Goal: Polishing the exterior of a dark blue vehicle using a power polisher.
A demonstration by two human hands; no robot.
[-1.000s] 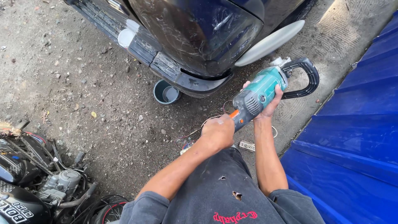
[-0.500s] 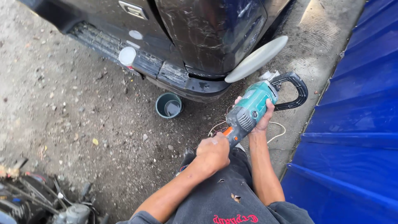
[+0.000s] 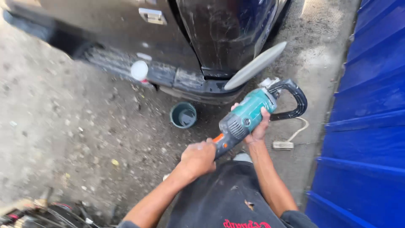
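left hand [image 3: 198,158] wrapped round polisher [image 3: 247,118] rear handle | right hand [image 3: 255,126] clasps its body | pad [image 3: 255,65] at smeared car panel [image 3: 223,33], centre frame

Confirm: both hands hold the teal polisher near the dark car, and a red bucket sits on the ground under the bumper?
Not quite. The head view shows the bucket is teal, not red. The left hand and right hand do hold the polisher near the car.

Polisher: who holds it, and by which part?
Both hands hold the polisher: left hand on the rear handle, right hand under the teal body.
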